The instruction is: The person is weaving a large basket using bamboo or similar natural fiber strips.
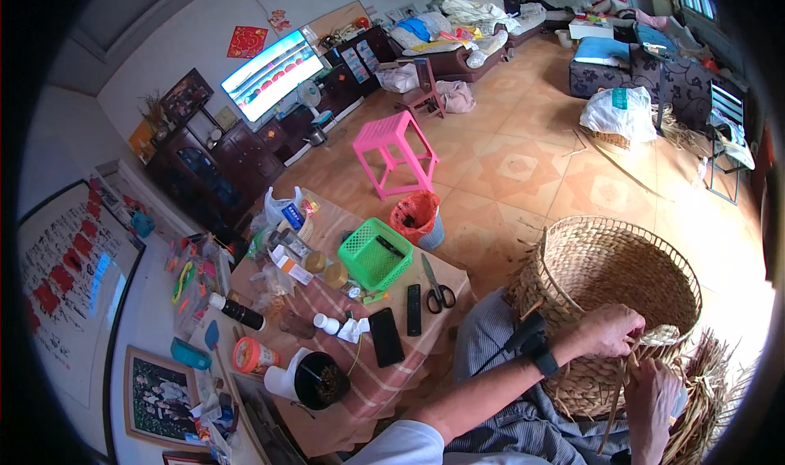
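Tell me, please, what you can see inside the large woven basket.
Inside the woven basket, its far wall's braided strands show. The near wall and left hand hide the part closest to the person, so anything lying there cannot be seen.

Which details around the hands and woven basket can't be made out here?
All in the head view:
- Left hand and right hand: exact finger hold, hidden behind the hands' own backs.
- Woven basket: underside, hidden by its own wall.
- Straw bundle: lower end, cut off by the lower edge.
- Right forearm: cut off there too.
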The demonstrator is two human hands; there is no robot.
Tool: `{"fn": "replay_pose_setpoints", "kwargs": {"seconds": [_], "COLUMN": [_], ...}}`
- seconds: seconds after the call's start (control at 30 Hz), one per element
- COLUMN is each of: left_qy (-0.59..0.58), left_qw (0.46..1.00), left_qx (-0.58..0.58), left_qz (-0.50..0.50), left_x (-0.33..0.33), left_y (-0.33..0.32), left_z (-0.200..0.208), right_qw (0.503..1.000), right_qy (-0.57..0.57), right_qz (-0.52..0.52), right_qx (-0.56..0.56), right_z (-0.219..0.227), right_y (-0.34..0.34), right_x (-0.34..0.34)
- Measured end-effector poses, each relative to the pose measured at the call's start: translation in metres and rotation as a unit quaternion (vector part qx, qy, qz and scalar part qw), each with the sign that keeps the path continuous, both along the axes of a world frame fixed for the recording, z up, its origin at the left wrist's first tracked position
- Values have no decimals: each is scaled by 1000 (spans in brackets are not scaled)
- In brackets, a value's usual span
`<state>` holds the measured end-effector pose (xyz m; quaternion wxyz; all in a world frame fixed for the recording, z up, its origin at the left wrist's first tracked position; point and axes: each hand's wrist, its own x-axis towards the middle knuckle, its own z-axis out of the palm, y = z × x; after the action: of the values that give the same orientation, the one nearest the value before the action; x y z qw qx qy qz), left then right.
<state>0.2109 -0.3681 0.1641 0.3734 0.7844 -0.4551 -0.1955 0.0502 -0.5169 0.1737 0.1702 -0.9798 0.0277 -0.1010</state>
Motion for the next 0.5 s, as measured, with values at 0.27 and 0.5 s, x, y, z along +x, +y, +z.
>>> {"fn": "replay_pose_setpoints", "kwargs": {"seconds": [0.27,0.5], "left_qy": [-2,12], "left_qw": [1000,1000], "left_qx": [-16,-11], "left_qz": [6,17], "left_x": [4,3], "left_y": [5,4], "left_z": [-3,-5], "right_qw": [983,970], "right_qy": [-23,227], "right_qz": [-22,70], "right_qx": [182,59], "right_z": [-6,47], "right_y": [7,-8], "right_x": [0,-39]}}
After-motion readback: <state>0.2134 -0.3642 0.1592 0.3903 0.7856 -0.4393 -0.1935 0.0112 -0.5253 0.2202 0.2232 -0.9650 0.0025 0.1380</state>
